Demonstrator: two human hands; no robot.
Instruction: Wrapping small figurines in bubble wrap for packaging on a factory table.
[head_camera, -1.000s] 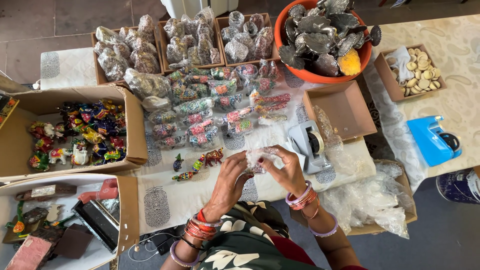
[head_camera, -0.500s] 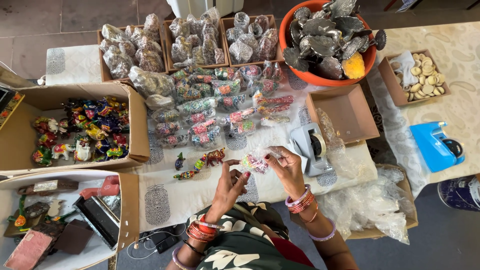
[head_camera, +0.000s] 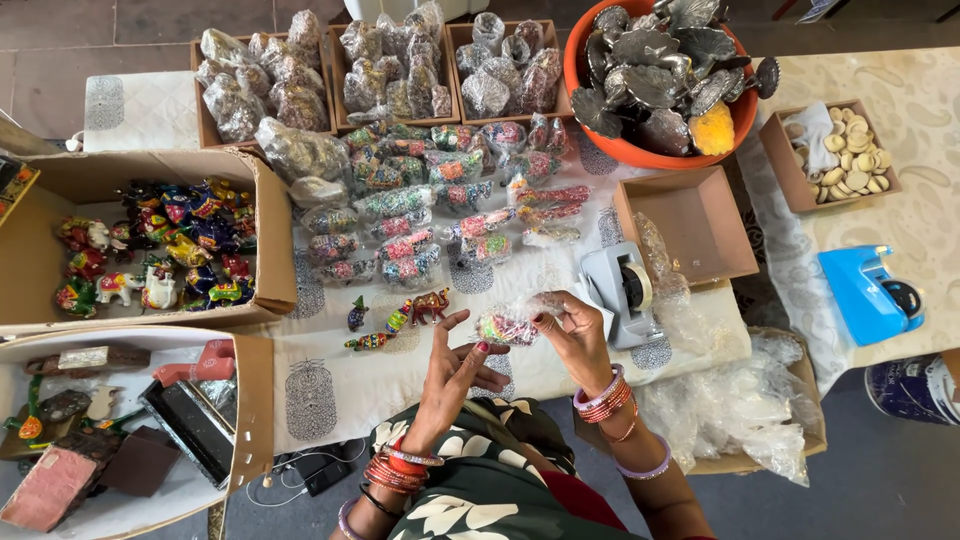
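We hold a small wrapped figurine (head_camera: 508, 325) at lower centre of the frame. Right hand (head_camera: 572, 335) grip is closed on its clear wrap by the fingertips; left hand (head_camera: 455, 372) is open, fingers spread, just touching the packet's left end.

Just above-left of the hands, three loose painted animal figures (head_camera: 398, 320) lie on the white printed cloth (head_camera: 330, 385) over the worktop. Further up: rows of wrapped colourful figurines (head_camera: 430, 200), then three brown trays of wrapped grey pieces (head_camera: 370, 70) along the top edge.

A grey tape dispenser (head_camera: 622, 290) sits just right of the right hand, an empty brown box (head_camera: 690, 225) beyond it. An orange bowl of metal pieces (head_camera: 660, 75) is upper right, a small box of pale discs (head_camera: 840, 160) beside it, a blue tape dispenser (head_camera: 870, 295) at the right edge.

A cardboard box of painted animals (head_camera: 150, 245) is at left; another box with dark blocks (head_camera: 110, 440) is lower left, cut off by the frame. Loose clear bags (head_camera: 740, 405) are lower right. What's inside the wrap is blurred; we can't tell its shape.
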